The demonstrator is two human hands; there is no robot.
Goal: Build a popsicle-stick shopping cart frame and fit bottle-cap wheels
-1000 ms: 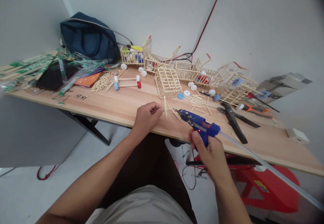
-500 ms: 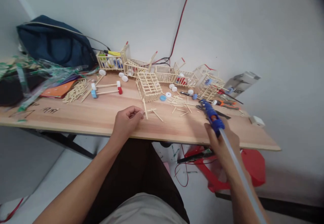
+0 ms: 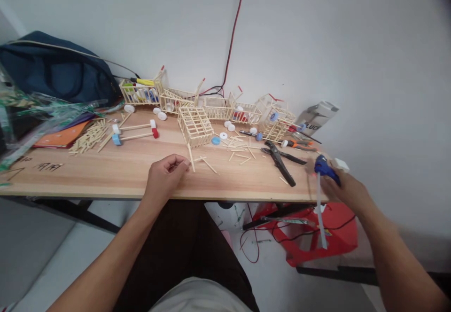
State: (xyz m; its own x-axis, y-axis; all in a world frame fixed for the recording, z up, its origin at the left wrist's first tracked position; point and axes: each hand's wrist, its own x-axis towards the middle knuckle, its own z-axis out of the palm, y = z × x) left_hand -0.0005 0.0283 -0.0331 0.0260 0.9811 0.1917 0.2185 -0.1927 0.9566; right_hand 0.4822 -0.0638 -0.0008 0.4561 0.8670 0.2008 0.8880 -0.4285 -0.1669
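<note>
My right hand (image 3: 347,187) grips a blue glue gun (image 3: 326,168) at the right end of the table; a long clear glue stick (image 3: 321,213) hangs from its back. My left hand (image 3: 167,173) rests near the front edge, thumb and fingers pinched together beside a thin wooden stick (image 3: 191,158). What the pinch holds, if anything, is too small to make out. Just beyond it stands a cart body of wooden sticks (image 3: 195,126), with loose sticks (image 3: 210,165) lying by it. Black-handled pliers (image 3: 280,164) lie between the hands.
Several stick-built carts (image 3: 141,93) line the wall, some with bottle caps inside. Wheel axles with caps (image 3: 136,133) and a stick pile (image 3: 89,136) lie left, near a blue bag (image 3: 59,70). A white box (image 3: 319,117) stands back right. Under the table is a red stool (image 3: 338,227).
My right hand has carried the glue gun rightward to the table's right end and turned it, uncovering the pliers. The left hand keeps its pinch by the stick. The view has shifted to the right.
</note>
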